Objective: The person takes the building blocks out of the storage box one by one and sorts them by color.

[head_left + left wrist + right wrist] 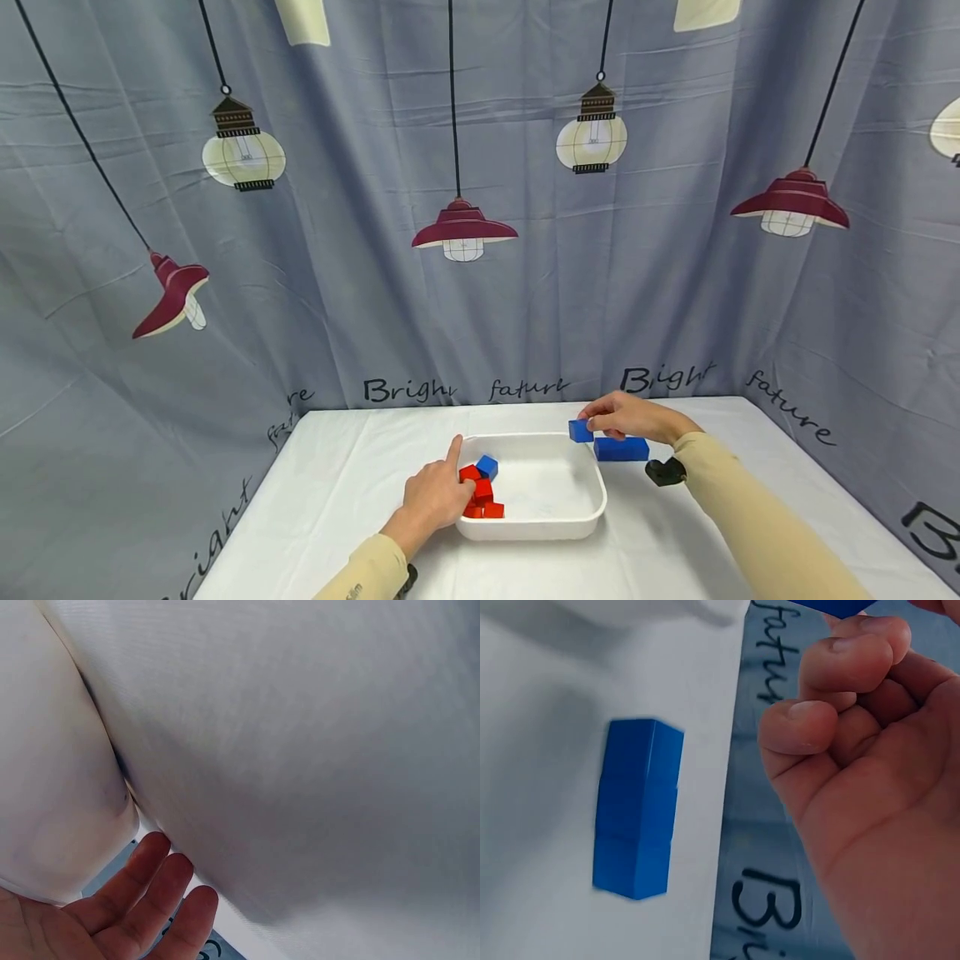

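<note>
White-clothed bench (360,467) before a lamp-print curtain (375,275) (tray (570,521) central); right hand (630,417) pinches a blue cube (581,431), left hand (435,496) relaxed at the tray's rim.

Your right hand (630,417) pinches a small blue cube (581,431) in its fingertips, held in the air just past the far right corner of the white tray (592,508), right of centre in the head view. Just beside it, lower right, a row of blue cubes (621,449) lies flat on the white cloth, pushed together end to end.
</note>
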Demonstrator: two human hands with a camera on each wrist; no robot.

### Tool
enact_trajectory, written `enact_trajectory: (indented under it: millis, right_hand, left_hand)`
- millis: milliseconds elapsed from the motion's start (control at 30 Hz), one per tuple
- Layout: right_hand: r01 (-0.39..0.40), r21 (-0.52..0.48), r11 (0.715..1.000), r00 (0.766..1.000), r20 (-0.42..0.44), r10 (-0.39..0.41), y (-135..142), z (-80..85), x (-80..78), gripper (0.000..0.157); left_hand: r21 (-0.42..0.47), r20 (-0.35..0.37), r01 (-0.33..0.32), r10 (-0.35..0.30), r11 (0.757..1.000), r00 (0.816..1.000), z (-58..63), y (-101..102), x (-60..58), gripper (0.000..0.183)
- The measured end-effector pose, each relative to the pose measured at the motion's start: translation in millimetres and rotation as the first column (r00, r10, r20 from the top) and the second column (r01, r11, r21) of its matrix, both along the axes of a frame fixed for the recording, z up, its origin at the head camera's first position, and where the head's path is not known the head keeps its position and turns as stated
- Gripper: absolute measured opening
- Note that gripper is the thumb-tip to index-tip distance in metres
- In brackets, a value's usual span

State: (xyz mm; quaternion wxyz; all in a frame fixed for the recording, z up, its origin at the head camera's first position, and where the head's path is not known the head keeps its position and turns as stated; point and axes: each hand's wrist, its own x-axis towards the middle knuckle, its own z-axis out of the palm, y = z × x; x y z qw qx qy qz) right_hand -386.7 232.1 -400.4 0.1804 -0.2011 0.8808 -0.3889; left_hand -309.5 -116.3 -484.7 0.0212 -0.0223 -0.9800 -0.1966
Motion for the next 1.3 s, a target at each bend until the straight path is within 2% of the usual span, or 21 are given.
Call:
enact_trajectory:
  millis: [300, 600, 800, 1000, 1133, 1300]
  right_hand:
    - [0.068, -0.018, 0.998, 0.998, 0.013, -0.068, 24.5, -5.6, 0.2, 0.037]
    - [0.130, -0.018, 0.991, 0.991, 0.021, -0.130, 48.7, -13.0, 0.3, 0.046]
    - [0.177, -0.072, 0.982, 0.984, 0.034, -0.175, 61.8, -29.1, 3.0, 0.048]
    - [0.264, -0.107, 0.959, 0.964, 0.005, -0.265, 67.9, -48.0, 4.7, 0.046]
    - [0.321, -0.098, 0.942, 0.946, -0.016, -0.324, 76.0, -47.8, 5.4, 0.045]
    - [0.349, -0.106, 0.931, 0.934, -0.040, -0.354, 89.5, -53.3, 6.2, 0.048]
  left_hand:
    - [0.008, -0.005, 0.006, -0.006, 1.000, 1.000, 0.0, -0.8, -0.3, 0.074]
    - [0.011, -0.002, 0.004, -0.004, 1.000, 1.000, 1.3, 0.1, -1.5, 0.074]
    - [0.002, 0.012, -0.005, 0.005, 1.000, 1.000, -1.2, -1.4, -0.4, 0.075]
    - [-0.010, 0.022, -0.016, 0.016, 1.000, 1.000, -3.1, -1.5, -0.1, 0.076]
    - [-0.013, 0.024, -0.008, 0.008, 1.000, 1.000, -0.4, 1.1, -2.9, 0.077]
    - [-0.022, 0.020, -0.004, 0.004, 1.000, 1.000, -1.2, 3.7, -3.1, 0.077]
